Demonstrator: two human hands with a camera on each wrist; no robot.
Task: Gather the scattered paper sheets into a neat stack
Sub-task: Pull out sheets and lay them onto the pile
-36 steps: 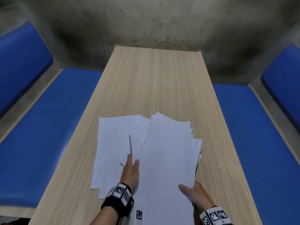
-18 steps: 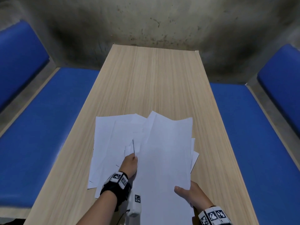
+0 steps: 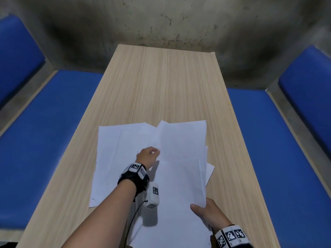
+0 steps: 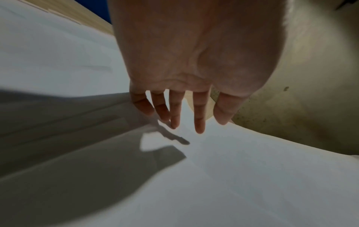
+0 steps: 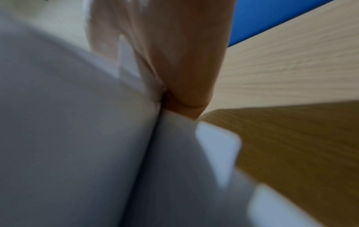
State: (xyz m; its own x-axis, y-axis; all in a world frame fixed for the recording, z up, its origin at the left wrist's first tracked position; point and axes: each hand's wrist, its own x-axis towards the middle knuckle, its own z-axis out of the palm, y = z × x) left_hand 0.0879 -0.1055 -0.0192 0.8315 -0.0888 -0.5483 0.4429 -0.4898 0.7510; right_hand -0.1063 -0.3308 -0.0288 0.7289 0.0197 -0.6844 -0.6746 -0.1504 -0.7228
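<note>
Left hand (image 3: pixel 148 155): our fingers (image 4: pixel 199 116) hang relaxed over the papers (image 3: pixel 180 169).
Right hand (image 3: pixel 208 211): our grip pinches the papers' edge.
Counter (image 3: pixel 161 83): carries papers.

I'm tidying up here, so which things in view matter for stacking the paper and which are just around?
Part of the job:
paper sheets
left hand
right hand
wooden table

Just around:
blue bench cushions
concrete wall

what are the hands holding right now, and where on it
The right hand pinches the bundle of sheets at its near right edge, thumb on top. The left hand holds nothing; its straight fingers reach down to the paper.
</note>
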